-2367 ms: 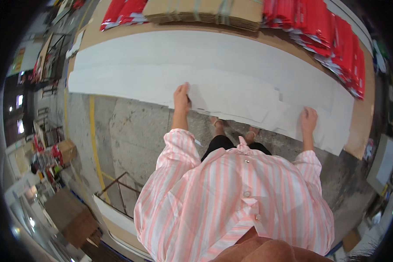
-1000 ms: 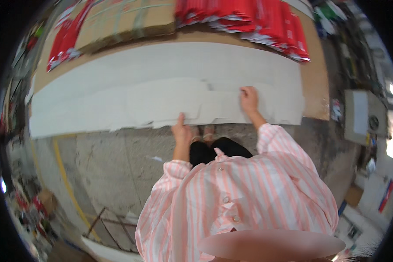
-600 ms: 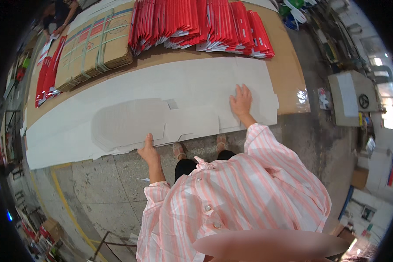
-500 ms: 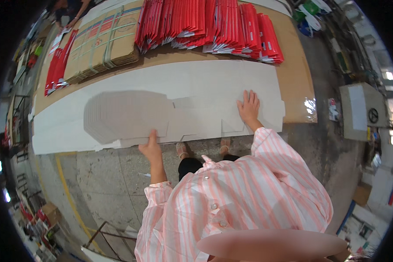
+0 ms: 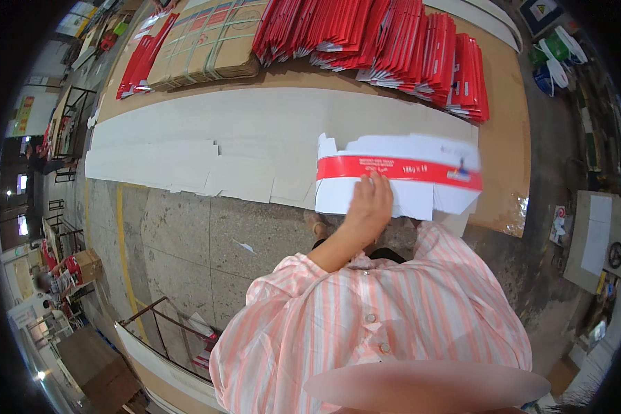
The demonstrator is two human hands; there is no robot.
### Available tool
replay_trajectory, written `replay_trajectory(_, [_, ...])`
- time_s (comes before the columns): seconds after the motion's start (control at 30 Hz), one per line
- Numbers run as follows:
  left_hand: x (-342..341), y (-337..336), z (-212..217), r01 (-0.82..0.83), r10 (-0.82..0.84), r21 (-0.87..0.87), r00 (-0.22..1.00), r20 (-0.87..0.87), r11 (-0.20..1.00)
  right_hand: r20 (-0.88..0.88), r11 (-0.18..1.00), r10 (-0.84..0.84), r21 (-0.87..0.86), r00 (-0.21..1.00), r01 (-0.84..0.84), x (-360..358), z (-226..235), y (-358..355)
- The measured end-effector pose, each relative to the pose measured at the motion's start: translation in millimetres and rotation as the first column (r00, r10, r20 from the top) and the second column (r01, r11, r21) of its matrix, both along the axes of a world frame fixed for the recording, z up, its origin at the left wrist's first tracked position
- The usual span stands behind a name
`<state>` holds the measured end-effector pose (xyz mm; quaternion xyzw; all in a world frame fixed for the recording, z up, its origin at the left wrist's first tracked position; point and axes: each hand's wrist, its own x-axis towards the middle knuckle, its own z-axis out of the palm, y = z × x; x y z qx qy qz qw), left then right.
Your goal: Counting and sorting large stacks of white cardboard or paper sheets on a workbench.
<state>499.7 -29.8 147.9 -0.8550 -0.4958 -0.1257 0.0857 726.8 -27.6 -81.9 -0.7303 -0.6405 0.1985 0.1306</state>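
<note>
Workshop; concrete floor (image 5: 179,228) on the near side of a long table (image 5: 510,152) topped with brown board. Far side: a row of red flat pieces (image 5: 435,62) leaning on one another, and a strapped brown bundle (image 5: 207,45) to their left.

Progress (judged, not measured): partway. One carton blank (image 5: 421,171) shows its printed red-and-white face; it is flat, with no fold made up that I can see. The white board pieces (image 5: 172,165) to its left, overlapping along the near edge, lie plain side up and look unworked.

Position: the blank is at the near edge, right of centre, its right end blurred. Left hand (image 5: 374,203) touches its near middle, fingers close together, tips on the red band; thumb unclear, so pinch or press cannot be told. Right hand: hidden, its sleeve (image 5: 448,245) ending beneath the blank; grip unknown.
</note>
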Motion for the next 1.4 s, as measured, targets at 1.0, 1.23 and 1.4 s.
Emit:
replay_trajectory(1.0, [11,-2,23,0.112,-0.106,0.025,0.981,-0.16,0.993,0.509,0.998,-0.005,-0.046,0.861,0.033,-41,79,40])
replay_trajectory(1.23, [-78,10,45,-0.048,0.133,-0.153,0.778,0.615,0.987,0.356,0.987,-0.14,0.128,0.924,0.1,-36,82,41])
replay_trajectory(1.4, [-190,2,-26,-0.176,0.575,-0.633,-0.289,0.765,0.754,0.38,0.99,-0.086,0.135,0.921,0.037,-33,78,38])
